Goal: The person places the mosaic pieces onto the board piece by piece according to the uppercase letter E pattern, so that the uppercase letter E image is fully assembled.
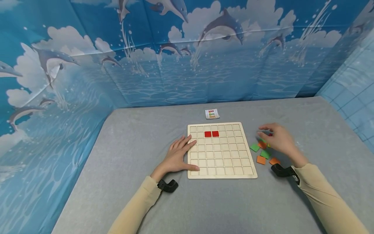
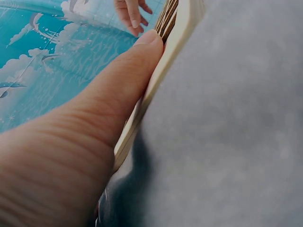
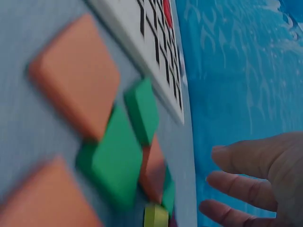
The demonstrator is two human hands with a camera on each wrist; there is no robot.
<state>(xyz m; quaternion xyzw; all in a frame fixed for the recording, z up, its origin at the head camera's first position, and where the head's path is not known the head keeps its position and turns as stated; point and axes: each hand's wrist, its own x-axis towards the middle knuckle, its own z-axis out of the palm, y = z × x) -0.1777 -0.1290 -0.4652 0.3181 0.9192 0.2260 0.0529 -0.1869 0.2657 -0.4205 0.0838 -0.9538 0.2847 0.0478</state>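
Note:
A pale wooden grid board [image 1: 222, 175] lies on the table, with two red square tiles [image 1: 207, 134] side by side in its second row from the far edge. My left hand [image 1: 175, 158] rests on the board's left side, fingers spread on the rim and thumb on the near left corner. Right of the board, my right hand [image 1: 279, 138] hovers over loose tiles, fingers slightly bent and apart; the right wrist view shows nothing between them. Beneath it are green tiles [image 3: 116, 161], orange tiles [image 3: 78, 75] and a yellow tile [image 3: 156, 216]. A red tile partly shows behind its fingers.
A small card [image 1: 212, 113] printed with a coloured grid pattern lies beyond the board's far edge. Grey cloth [image 1: 140, 136] covers the table. A blue dolphin-print curtain [image 1: 187, 74] hangs along the back and left side.

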